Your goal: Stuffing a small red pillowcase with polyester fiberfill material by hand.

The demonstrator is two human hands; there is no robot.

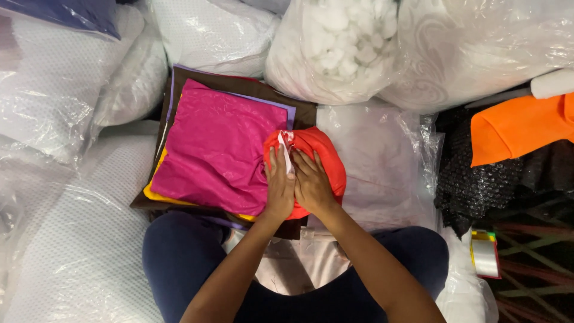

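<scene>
Nearest, the person's legs in dark navy trousers (179, 257) frame a pale satin cloth (299, 263) lying in the lap. From there both forearms reach forward and meet on a rounded red-orange fabric cushion (323, 152) that sits just ahead of the knees. The left hand (279, 188) lies flat on the cushion's left edge, fingers stretched forward and uncurled, pressing rather than gripping. The right hand (313, 186) rests just beside it, touching it, palm down on the cushion's near face, fingers likewise spread and not closed round anything. Between them a narrow white strip (286, 157) runs forward toward the cushion's far, gathered end, so the cushion's long axis points away from the body and slightly right. Both hands are equally near.

The cushion's left edge overlaps a stack of folded fabrics, magenta on top (215, 146), over yellow, lilac and brown sheets. Beyond stand clear plastic bags, one of white fibre balls (344, 42). Far right lies an orange cloth (517, 128).
</scene>
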